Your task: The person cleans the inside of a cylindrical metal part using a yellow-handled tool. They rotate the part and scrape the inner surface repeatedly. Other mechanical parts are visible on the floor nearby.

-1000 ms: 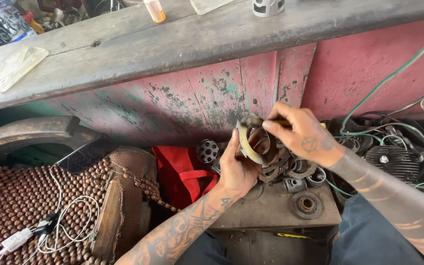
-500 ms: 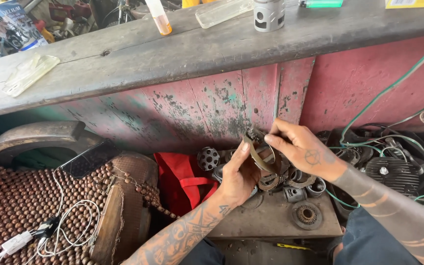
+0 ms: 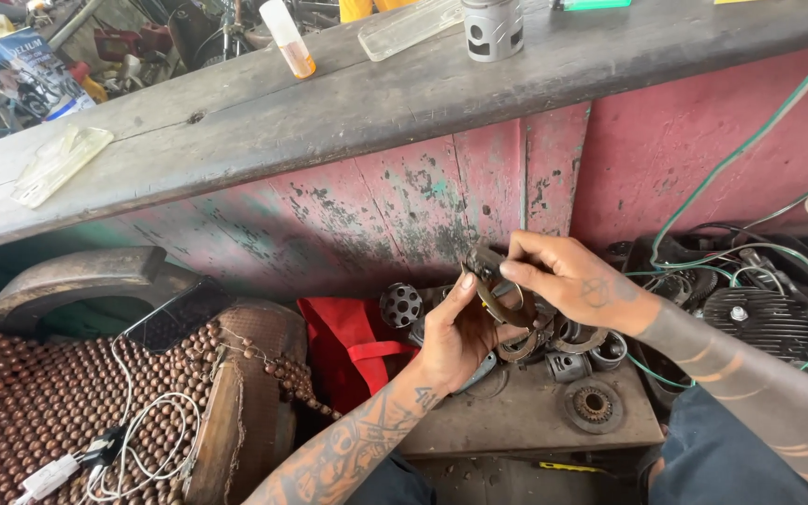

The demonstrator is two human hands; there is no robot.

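Note:
Both of my hands hold one small, dirty metal ring-shaped engine part in front of a peeling red wooden panel. My left hand cups it from below with the thumb pressed on its left side. My right hand pinches its top edge with thumb and fingertips. Just under the hands, several similar metal rings and a small piston lie on a low grey slab.
A sprocket-like disc lies on the slab. A red cloth bag sits to the left, a beaded seat cover with a white cable further left. Green wires and a finned cylinder head crowd the right. A wooden shelf above carries a bottle and piston.
The view has shifted slightly and the hands have lifted the part a little. My right fingers have shifted along its top edge. Both hands keep their hold.

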